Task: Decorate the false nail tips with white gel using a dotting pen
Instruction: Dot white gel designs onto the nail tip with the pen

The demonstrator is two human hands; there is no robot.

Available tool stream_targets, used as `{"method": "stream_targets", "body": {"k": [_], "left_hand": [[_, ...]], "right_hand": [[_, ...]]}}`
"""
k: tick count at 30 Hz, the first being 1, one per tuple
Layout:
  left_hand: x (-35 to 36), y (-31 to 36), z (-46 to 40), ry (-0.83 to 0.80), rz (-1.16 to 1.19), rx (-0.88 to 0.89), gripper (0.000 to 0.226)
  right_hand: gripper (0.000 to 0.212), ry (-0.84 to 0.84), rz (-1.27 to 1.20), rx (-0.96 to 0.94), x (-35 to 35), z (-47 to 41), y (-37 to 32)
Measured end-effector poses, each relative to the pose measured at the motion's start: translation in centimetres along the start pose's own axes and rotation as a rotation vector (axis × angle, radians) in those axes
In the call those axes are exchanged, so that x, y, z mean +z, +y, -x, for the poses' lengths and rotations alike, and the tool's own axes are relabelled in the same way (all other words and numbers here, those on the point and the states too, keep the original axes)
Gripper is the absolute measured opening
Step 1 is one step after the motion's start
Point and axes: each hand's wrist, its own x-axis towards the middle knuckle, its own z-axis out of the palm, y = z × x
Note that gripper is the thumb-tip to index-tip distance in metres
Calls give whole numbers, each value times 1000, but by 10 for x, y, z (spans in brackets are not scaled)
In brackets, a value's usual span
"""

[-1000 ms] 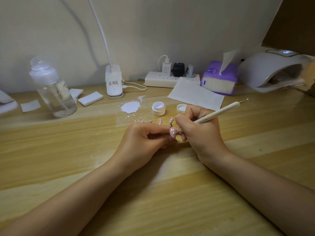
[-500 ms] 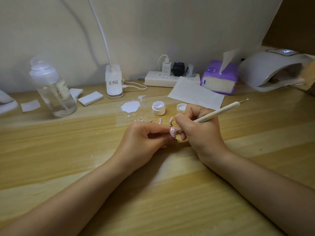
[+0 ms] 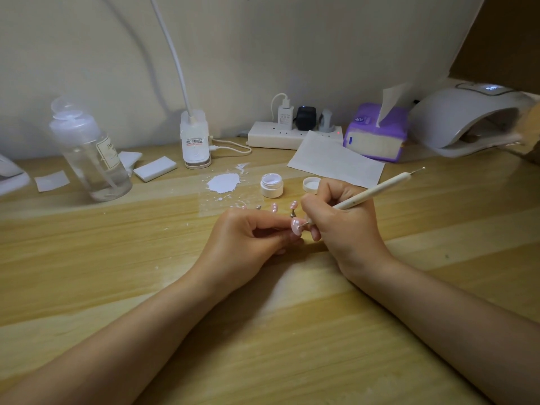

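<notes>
My left hand (image 3: 248, 238) pinches the stand of a pink false nail tip (image 3: 295, 226) at table centre. My right hand (image 3: 336, 226) grips a cream dotting pen (image 3: 377, 192) like a pencil, and its metal tip touches the pink nail tip, which carries white dots. Two more pink nail tips (image 3: 274, 207) with white dots stand on small holders just behind my fingers. An open white gel jar (image 3: 272, 185) sits behind them with its lid (image 3: 311, 184) beside it. A patch of white gel (image 3: 223, 182) is smeared on the table to the jar's left.
A clear pump bottle (image 3: 87, 153) stands at the left with white pads (image 3: 155, 168) near it. At the back are a lamp base (image 3: 195, 141), a power strip (image 3: 292, 135), a purple tissue pack (image 3: 377, 133) and a white nail lamp (image 3: 467, 121). A paper sheet (image 3: 336, 162) lies behind my right hand.
</notes>
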Motion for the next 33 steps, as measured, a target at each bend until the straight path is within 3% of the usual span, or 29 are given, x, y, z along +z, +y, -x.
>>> {"method": "stream_targets", "body": {"k": [17,28,33], "left_hand": [[0,-1,0,6,-10,-15,17],[0,2,2,6,27,-48,19],[-1,4,2,1,100,-63,15]], "right_hand": [[38,19,-2,9,-2,0,2],[44,130,-299,181,-3,-4,-3],[36,22,-251,162,-4,-3,-3]]}}
